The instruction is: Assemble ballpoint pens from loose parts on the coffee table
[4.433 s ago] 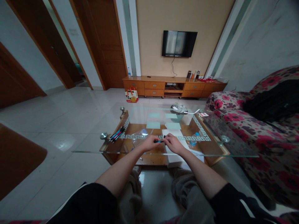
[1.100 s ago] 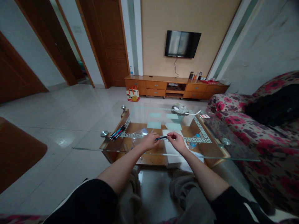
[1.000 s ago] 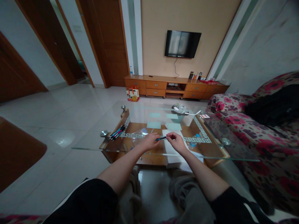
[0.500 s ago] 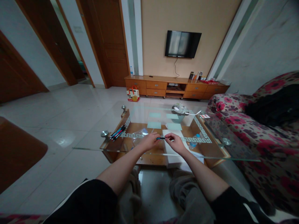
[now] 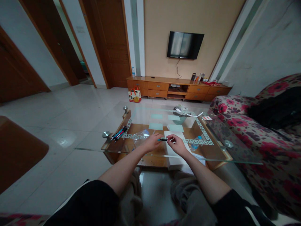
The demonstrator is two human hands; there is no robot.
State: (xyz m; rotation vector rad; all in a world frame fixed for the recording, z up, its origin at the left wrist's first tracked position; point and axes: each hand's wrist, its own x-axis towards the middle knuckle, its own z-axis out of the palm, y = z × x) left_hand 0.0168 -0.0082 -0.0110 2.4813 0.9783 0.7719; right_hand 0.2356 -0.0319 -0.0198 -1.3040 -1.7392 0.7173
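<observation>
A dark pen (image 5: 163,140) with a bluish end lies level between my two hands, above the near part of the glass coffee table (image 5: 89,142). My left hand (image 5: 152,142) is closed on its left end. The fingertips of my right hand (image 5: 176,145) pinch its right end. To the left, a bunch of pens (image 5: 119,134) in black, blue and red rests on the glass. Near my left hand is a clear plastic bag (image 5: 140,135). Beneath my right hand a white box (image 5: 175,161) shows through the glass.
A plastic bottle (image 5: 196,142) shows right of my right hand. Farther back are a basket (image 5: 180,119) with crumpled plastic and a red-and-white card (image 5: 207,118). A flowered sofa (image 5: 261,138) stands at the right, a wooden TV cabinet (image 5: 157,89) against the far wall.
Both hands keep hold of the pen in nearly the same spot. The view has shifted very slightly; nothing else visibly moved.
</observation>
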